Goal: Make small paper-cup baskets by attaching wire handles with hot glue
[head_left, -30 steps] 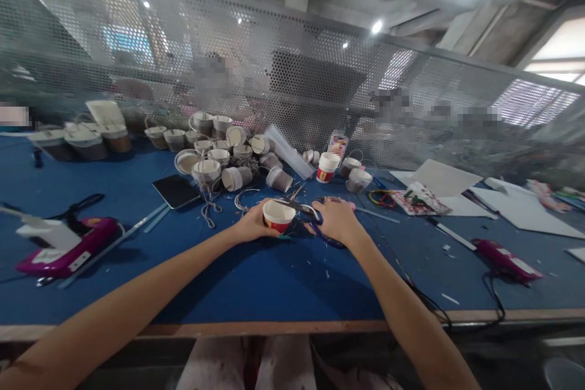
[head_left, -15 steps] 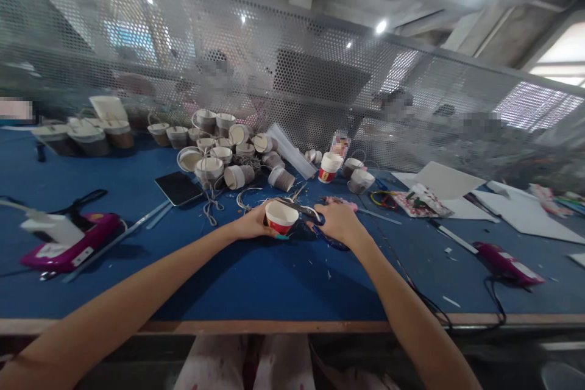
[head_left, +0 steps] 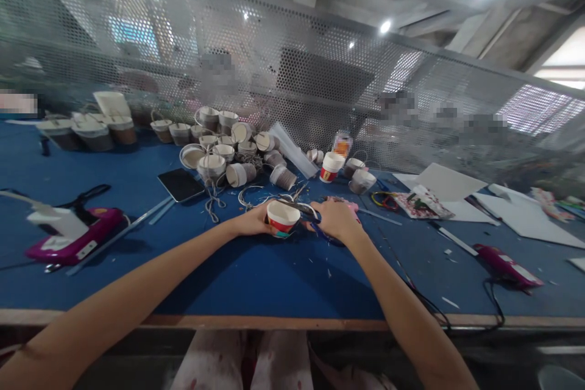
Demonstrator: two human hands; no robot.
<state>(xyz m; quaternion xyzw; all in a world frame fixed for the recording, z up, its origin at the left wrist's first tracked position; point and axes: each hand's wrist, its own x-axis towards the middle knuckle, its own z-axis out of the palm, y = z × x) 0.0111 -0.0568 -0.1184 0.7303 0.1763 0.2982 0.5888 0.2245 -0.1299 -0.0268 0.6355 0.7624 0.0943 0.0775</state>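
Observation:
My left hand (head_left: 255,221) is closed round a red and white paper cup (head_left: 282,217), held upright just above the blue table. In my right hand (head_left: 336,219) is a pair of scissors (head_left: 299,206) with dark blades and blue handles. The blades reach across the far side of the cup's rim, and a curled white strip shows beside them. Just where the blades meet the paper is too small to tell. Behind the cup lie loose cords (head_left: 249,196) and scraps.
Small cord-wrapped cups (head_left: 211,167) crowd the back, near a black phone (head_left: 181,185). A stack of paper cups (head_left: 331,167) stands behind my right hand. At left is a purple power strip (head_left: 86,237); at right, a purple tool (head_left: 507,266) and white sheets (head_left: 534,210).
The scissor handles have come closer together in my right hand. The cup has turned slightly in my left hand. The whole view has shifted a little.

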